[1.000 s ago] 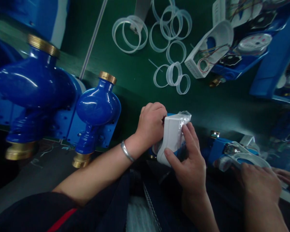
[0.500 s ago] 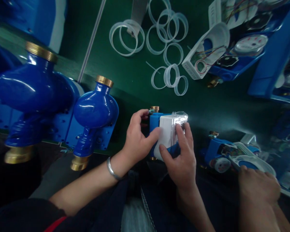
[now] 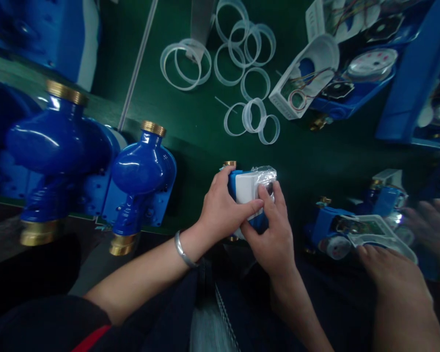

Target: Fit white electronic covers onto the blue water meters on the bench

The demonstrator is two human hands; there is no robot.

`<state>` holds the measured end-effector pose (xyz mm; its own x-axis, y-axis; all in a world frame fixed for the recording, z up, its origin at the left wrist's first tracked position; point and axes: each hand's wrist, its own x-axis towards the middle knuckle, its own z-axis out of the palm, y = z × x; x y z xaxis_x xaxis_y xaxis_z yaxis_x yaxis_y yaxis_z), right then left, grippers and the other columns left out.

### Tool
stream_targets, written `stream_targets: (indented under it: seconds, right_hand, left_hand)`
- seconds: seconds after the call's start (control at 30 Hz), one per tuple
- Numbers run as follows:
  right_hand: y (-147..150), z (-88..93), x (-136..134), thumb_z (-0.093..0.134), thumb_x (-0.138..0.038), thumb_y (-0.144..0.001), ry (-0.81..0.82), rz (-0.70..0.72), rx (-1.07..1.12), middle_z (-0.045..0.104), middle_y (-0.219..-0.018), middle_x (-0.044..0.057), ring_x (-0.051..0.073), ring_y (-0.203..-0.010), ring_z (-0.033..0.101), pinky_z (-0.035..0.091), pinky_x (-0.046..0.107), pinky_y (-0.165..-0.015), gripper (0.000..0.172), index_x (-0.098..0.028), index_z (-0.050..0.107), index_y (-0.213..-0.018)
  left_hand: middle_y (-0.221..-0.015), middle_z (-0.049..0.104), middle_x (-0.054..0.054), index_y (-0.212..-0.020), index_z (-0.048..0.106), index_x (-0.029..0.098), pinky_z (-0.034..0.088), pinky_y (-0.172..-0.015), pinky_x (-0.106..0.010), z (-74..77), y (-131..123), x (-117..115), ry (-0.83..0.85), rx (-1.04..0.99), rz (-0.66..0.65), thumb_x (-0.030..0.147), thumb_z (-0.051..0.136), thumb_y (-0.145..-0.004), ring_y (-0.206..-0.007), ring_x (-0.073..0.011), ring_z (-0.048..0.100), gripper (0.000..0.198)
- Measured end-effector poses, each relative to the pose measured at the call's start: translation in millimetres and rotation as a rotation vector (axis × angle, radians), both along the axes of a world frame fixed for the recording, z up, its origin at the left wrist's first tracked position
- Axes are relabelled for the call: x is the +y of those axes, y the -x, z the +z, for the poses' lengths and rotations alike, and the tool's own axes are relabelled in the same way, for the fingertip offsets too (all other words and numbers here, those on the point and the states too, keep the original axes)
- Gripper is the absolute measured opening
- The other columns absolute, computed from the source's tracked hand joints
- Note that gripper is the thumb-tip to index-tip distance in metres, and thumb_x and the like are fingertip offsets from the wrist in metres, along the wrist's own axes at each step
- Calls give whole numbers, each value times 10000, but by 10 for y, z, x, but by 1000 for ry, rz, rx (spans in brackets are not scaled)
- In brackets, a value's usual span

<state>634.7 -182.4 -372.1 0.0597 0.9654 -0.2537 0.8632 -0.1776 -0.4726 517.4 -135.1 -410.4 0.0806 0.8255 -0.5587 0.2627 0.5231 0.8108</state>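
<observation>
A blue and white meter unit (image 3: 246,188) with a brass threaded end at its top lies at the table's front edge, its right part under clear plastic film (image 3: 266,175). My left hand (image 3: 225,205) grips it from the left, fingers at the top left side and thumb across the white cover. My right hand (image 3: 275,230) holds the lower right side, with fingertips on the film and the thumb at the lower cover. The unit's lower part is mostly hidden by my hands.
Clear plastic rings (image 3: 255,83) lie on the green table (image 3: 190,122). Large blue meter bodies (image 3: 141,168) with brass ends stand at left. Opened units (image 3: 297,88) with wires sit at upper right. Another person's hands (image 3: 396,274) are beside an opened unit (image 3: 352,230) at right.
My left thumb has moved right across the white cover, and my left hand has closed further around the unit. The other person's second hand has appeared at the right edge.
</observation>
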Motion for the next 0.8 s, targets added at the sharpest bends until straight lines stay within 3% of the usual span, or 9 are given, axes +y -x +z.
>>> stream_targets:
  seconds: [0.27,0.37,0.43,0.5,0.57,0.63,0.7,0.8]
  right_hand:
    - [71,-160,-109,514,-380,-813,-42,91,-161,126,-1468,194,349,-1347,166,293,562,-1008,697,-189,203,-1407]
    - [110,-194,-246,553,-409,-787,-69,109,-200,59,-1481,188,366,-1349,135,272,575,-1016,820,-190,93,-1430]
    - [86,-197,-376,590,-371,-769,-79,148,-190,2,-1493,164,366,-1360,72,248,588,-1027,882,-204,38,-1437]
    - [17,-154,-481,574,-252,-784,-78,209,-141,17,-1501,137,338,-1370,38,253,578,-1032,818,-228,79,-1435]
    - [-75,-35,-499,554,-172,-788,-75,277,-64,144,-1487,139,312,-1366,123,265,558,-1033,675,-228,256,-1392]
    - [-158,166,-398,577,-183,-784,-93,322,40,372,-1393,143,297,-1302,316,244,553,-1042,483,-206,467,-1254]
    - [-207,407,-190,588,-201,-784,-129,312,153,583,-1198,99,256,-1141,515,217,538,-1058,310,-205,586,-1094]
    - [-201,713,214,550,-158,-793,-141,230,296,687,-944,23,176,-888,628,268,475,-1047,208,-203,652,-969]
  left_hand:
    - [-1234,520,-107,-1241,428,153,396,-967,-431,-3,13,-20,12,-66,65,339,729,-577,-1112,-267,498,752]
    - [-1228,527,-108,-1238,446,145,385,-979,-426,-32,67,-17,13,-123,44,323,731,-579,-1114,-269,497,741]
    - [-1208,543,-95,-1252,444,162,400,-961,-413,-90,108,-22,13,-190,31,321,733,-586,-1087,-260,518,743]
    - [-1181,560,-79,-1261,443,180,419,-936,-395,-159,150,-21,19,-263,44,313,738,-584,-1049,-247,541,750]
    - [-1153,579,-65,-1248,464,185,427,-920,-374,-199,192,3,42,-328,82,290,752,-561,-1029,-237,550,752]
    - [-1119,600,-55,-1213,497,175,436,-895,-347,-169,233,52,103,-406,143,248,756,-532,-1007,-224,558,733]
    - [-1030,638,-50,-1147,541,146,456,-832,-318,-62,269,109,205,-512,195,207,726,-528,-915,-198,587,649]
    - [-803,672,-47,-927,618,100,479,-724,-294,161,288,157,420,-733,191,229,652,-574,-708,-159,604,377]
